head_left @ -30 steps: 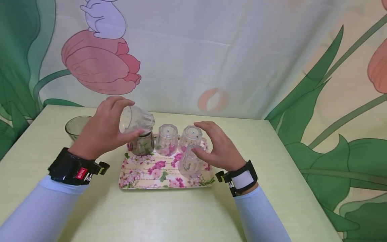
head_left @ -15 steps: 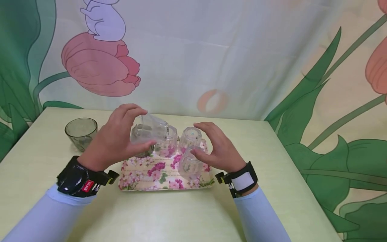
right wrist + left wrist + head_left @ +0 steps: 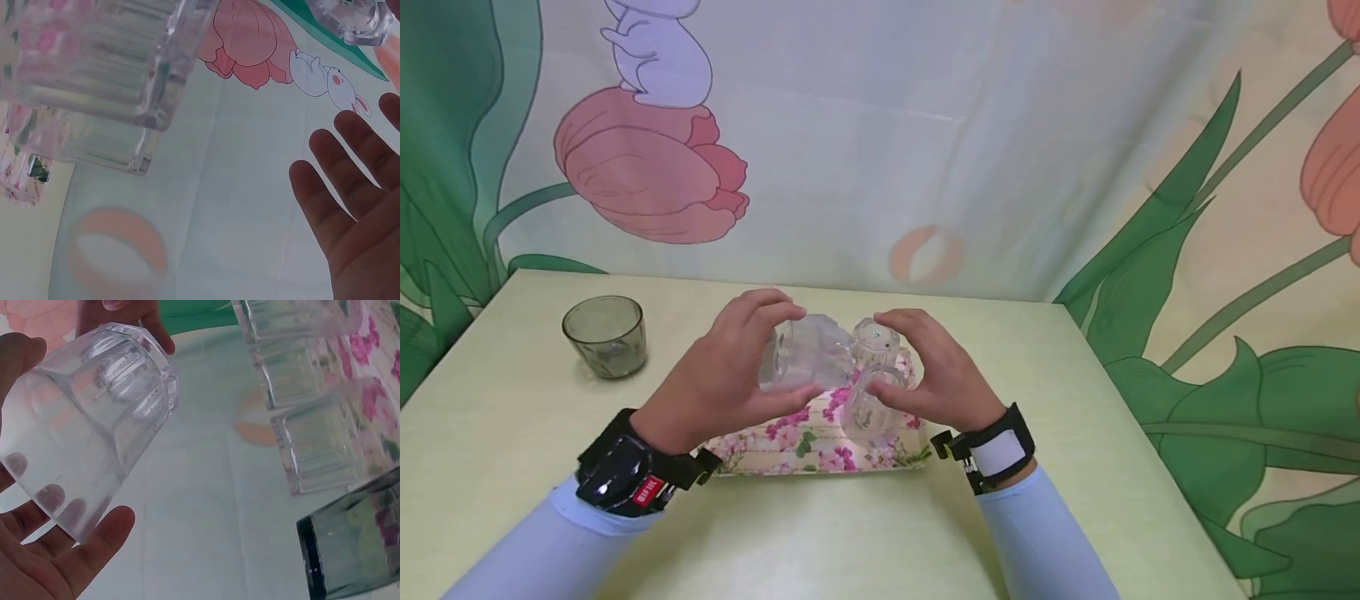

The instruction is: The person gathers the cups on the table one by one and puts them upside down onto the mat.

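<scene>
My left hand [image 3: 726,367] grips a clear faceted glass [image 3: 816,354] between fingers and thumb, tipped sideways with its base toward the right. It hangs above the flowered tray [image 3: 827,457]. In the left wrist view, the same glass [image 3: 94,425] shows fingertips pressed on its wall. My right hand [image 3: 943,371] stays spread beside an upside-down clear glass [image 3: 872,417] at the tray's right front; the right wrist view shows its fingers [image 3: 312,181] holding nothing. Another upturned clear glass [image 3: 874,346] stands behind. Further glasses on the tray are covered in the head view.
A smoky green glass [image 3: 604,333] stands upright at the table's left. Another smoky glass [image 3: 353,544] is on the tray, beside the clear ones in the left wrist view. A printed cloth [image 3: 820,150] hangs behind the table [image 3: 790,533].
My left hand has carried the tilted clear glass to the right and slightly lower, toward my right hand. The smoky glass at left has come into full view. My right hand has barely moved.
</scene>
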Tool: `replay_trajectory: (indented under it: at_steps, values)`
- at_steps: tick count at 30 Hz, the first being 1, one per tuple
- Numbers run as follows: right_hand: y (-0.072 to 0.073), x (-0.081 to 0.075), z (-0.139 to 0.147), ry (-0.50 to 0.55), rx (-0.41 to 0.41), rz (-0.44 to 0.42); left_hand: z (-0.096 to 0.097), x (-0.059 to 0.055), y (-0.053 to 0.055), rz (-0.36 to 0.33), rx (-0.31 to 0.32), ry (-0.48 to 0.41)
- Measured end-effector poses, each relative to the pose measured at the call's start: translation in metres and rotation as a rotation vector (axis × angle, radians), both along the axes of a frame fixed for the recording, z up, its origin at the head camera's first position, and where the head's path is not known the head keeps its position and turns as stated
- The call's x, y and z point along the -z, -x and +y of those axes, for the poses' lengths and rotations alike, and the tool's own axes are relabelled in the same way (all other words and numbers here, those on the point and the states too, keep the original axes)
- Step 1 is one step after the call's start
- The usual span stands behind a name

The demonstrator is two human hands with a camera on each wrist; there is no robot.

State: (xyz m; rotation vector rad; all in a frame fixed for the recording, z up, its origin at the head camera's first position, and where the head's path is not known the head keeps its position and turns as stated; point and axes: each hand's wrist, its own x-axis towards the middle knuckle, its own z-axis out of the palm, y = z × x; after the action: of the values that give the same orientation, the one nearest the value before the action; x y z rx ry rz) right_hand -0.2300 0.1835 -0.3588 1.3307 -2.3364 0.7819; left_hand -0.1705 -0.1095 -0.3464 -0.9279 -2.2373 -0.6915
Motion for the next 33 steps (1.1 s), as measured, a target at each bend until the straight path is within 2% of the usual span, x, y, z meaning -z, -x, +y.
replay_trajectory:
  at_steps: [15,20,27,33]
  values:
    - [-0.002,0.002,-0.006,0.043,-0.072,0.016,0.016,-0.001,-0.004,-0.018,0.060,-0.060]
    - [-0.001,0.003,-0.010,0.057,-0.122,0.052,0.019,0.000,-0.004,-0.014,0.085,-0.093]
    - [-0.005,0.002,-0.012,0.111,-0.161,0.103,0.022,0.000,-0.004,0.017,0.081,-0.101]
    - [-0.005,0.000,-0.013,0.151,-0.201,0.090,0.024,-0.001,-0.003,-0.009,0.080,-0.097]
